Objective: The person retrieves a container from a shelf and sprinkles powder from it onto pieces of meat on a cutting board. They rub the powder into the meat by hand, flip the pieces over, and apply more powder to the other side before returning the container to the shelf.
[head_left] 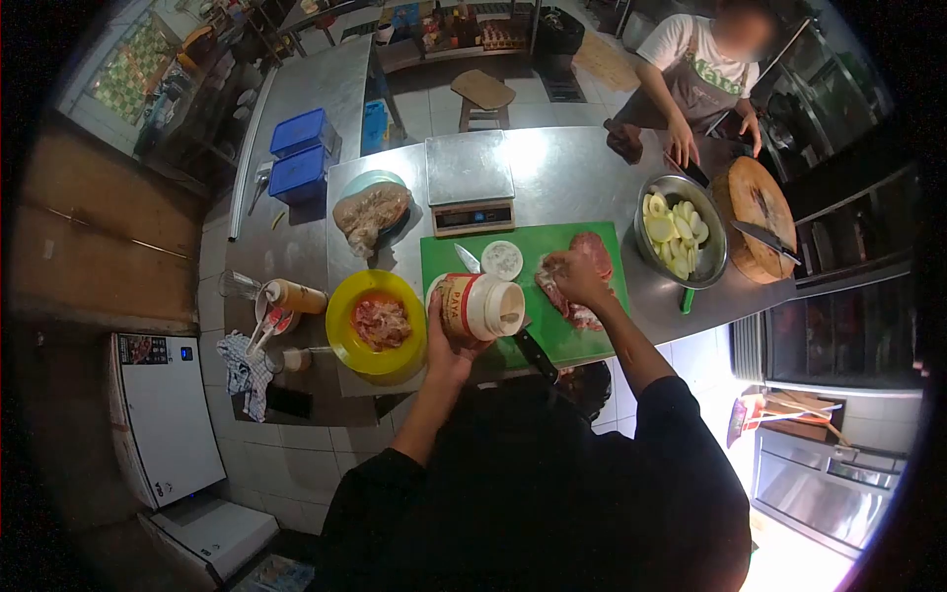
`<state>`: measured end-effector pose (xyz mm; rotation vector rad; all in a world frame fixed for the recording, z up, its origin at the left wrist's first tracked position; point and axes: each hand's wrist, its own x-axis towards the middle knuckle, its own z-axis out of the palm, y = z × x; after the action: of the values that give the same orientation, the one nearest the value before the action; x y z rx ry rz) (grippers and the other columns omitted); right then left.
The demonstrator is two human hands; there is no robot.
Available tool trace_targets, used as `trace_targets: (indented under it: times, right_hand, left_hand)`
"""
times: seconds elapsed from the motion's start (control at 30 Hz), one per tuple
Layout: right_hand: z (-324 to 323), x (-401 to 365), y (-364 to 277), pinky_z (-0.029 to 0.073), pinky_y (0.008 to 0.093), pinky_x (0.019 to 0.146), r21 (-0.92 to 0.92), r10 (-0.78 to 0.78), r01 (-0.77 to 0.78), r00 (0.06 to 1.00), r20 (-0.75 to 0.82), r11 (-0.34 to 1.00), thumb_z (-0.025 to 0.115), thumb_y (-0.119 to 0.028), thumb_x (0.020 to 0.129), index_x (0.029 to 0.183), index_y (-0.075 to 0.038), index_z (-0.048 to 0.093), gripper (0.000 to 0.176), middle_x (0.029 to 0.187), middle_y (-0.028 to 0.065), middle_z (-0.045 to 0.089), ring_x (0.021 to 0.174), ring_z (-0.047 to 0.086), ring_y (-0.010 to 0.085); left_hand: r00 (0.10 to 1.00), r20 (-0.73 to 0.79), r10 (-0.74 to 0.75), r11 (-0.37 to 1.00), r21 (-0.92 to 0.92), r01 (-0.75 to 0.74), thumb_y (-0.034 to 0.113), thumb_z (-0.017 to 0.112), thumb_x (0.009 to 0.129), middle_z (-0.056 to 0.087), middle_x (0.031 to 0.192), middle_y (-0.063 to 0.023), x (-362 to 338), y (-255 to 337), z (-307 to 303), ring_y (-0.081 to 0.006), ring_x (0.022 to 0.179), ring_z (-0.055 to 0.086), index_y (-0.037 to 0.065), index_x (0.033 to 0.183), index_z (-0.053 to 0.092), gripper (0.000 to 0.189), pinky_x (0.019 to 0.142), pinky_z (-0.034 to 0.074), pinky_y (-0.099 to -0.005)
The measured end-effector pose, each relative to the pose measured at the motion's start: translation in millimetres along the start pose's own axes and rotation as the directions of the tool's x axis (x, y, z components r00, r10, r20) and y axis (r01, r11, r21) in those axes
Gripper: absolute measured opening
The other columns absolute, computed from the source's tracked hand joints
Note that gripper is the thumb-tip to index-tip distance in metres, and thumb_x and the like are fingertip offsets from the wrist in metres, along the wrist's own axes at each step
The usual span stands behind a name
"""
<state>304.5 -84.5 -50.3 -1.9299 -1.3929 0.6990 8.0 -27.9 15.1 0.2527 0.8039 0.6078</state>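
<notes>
My left hand (449, 340) grips an open seasoning jar (479, 305), tipped on its side with its mouth toward the right, above the near edge of the green cutting board (587, 340). My right hand (572, 276) hovers over raw meat (590, 249) on the board, fingers pinched together; I cannot tell if they hold powder. The jar's white lid (502, 259) lies on the board beside a knife (533, 350) with a black handle. A yellow bowl (341, 326) of chopped meat sits left of the jar.
A digital scale (470, 183) stands behind the board, with bagged meat (369, 212) to its left. A metal bowl (681, 229) holds pale slices. Another person (702, 74) stands across the steel table by a round wooden block (755, 212) with a cleaver.
</notes>
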Motion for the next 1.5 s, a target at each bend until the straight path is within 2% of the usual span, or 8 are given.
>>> trace_targets:
  times: [0.37,0.57,0.63,0.77,0.93,1.13,1.33,1.5]
  right_hand:
    - [-10.7,-121.2,-12.0,0.045,0.0471,0.105,-0.339,-0.3,0.362,0.928,0.222,0.869,0.058,0.0,0.087,0.132,0.0,0.056,0.045,0.138,0.0238,0.052,0.126,0.052,0.0429]
    - [-12.2,-101.3,-13.7,0.033,0.0494,0.117,-0.466,-0.22,0.292,0.954,0.205,0.835,0.054,-0.021,0.099,0.143,-0.003,0.048,0.048,0.142,0.0215,0.051,0.137,0.045,0.0393]
    - [-3.2,-80.9,-4.9,0.023,0.0497,0.123,-0.505,-0.338,0.398,0.917,0.21,0.766,0.049,-0.032,0.102,0.147,-0.003,0.044,0.053,0.15,0.0215,0.045,0.146,0.035,0.037]
    - [6.9,-52.0,-3.2,0.02,0.0505,0.124,-0.587,-0.295,0.321,0.945,0.143,0.743,0.049,-0.034,0.102,0.148,-0.004,0.043,0.055,0.158,0.0174,0.037,0.151,0.027,0.0336]
    - [28.9,-68.9,-7.4,0.02,0.0544,0.123,-0.475,-0.072,-0.021,0.981,-0.178,0.88,0.054,-0.036,0.099,0.148,0.001,0.041,0.063,0.157,0.0259,0.034,0.15,0.025,0.0404]
    - [9.4,-145.3,-7.7,0.019,0.054,0.123,-0.431,0.13,-0.173,0.983,-0.128,0.885,0.049,-0.038,0.101,0.15,0.003,0.035,0.066,0.158,0.029,0.03,0.15,0.024,0.0438]
    - [26.5,-107.1,-5.8,0.023,0.0538,0.121,-0.567,-0.013,-0.188,0.944,-0.331,0.802,0.051,-0.041,0.1,0.146,0.003,0.04,0.064,0.155,0.0282,0.034,0.147,0.03,0.0436]
    - [-3.4,-148.0,-14.5,0.025,0.0539,0.12,-0.434,0.178,-0.161,0.984,-0.001,0.887,0.049,-0.04,0.102,0.152,0.0,0.036,0.066,0.159,0.0272,0.029,0.149,0.027,0.044]
  left_hand:
    - [0.999,-0.043,0.006,0.999,-0.043,-0.008,0.069,0.053,0.093,0.057,0.141,-0.0098,-1.1,6.1,-4.9,-0.0312,0.125,0.06,0.02,0.145,0.047,0.073,0.096,0.055,-0.0568]
    - [1.0,0.01,0.005,0.999,-0.053,-0.005,0.066,0.053,0.094,0.059,0.138,-0.0055,1.2,5.0,-4.6,-0.0271,0.122,0.062,0.024,0.144,0.048,0.066,0.092,0.056,-0.0534]
    - [1.0,0.016,-0.009,0.999,-0.036,0.009,0.066,0.053,0.094,0.059,0.138,-0.0055,2.8,3.0,-4.1,-0.0273,0.122,0.061,0.024,0.145,0.047,0.066,0.093,0.055,-0.0537]
    - [1.0,-0.014,-0.018,1.0,-0.004,0.018,0.069,0.05,0.094,0.057,0.141,-0.0091,4.2,-0.4,-1.9,-0.0312,0.126,0.06,0.021,0.145,0.048,0.07,0.095,0.055,-0.0568]
    - [1.0,0.004,-0.021,1.0,0.013,0.021,0.07,0.052,0.093,0.058,0.14,-0.0069,2.9,-0.9,-1.8,-0.0296,0.125,0.059,0.023,0.144,0.048,0.07,0.095,0.053,-0.0559]
    - [1.0,-0.022,-0.013,1.0,-0.016,0.013,0.07,0.055,0.091,0.059,0.138,-0.0057,-1.4,5.8,-3.0,-0.0282,0.124,0.06,0.024,0.142,0.05,0.069,0.095,0.053,-0.054]
    - [0.999,-0.033,-0.023,0.999,-0.025,0.022,0.07,0.052,0.092,0.055,0.143,-0.0104,1.7,3.0,-2.0,-0.0316,0.127,0.058,0.018,0.146,0.048,0.075,0.097,0.055,-0.0557]
    - [0.998,0.065,-0.011,1.0,0.019,0.01,0.071,0.05,0.093,0.055,0.143,-0.0111,7.0,0.5,-1.3,-0.0318,0.127,0.059,0.018,0.146,0.047,0.075,0.096,0.056,-0.0548]
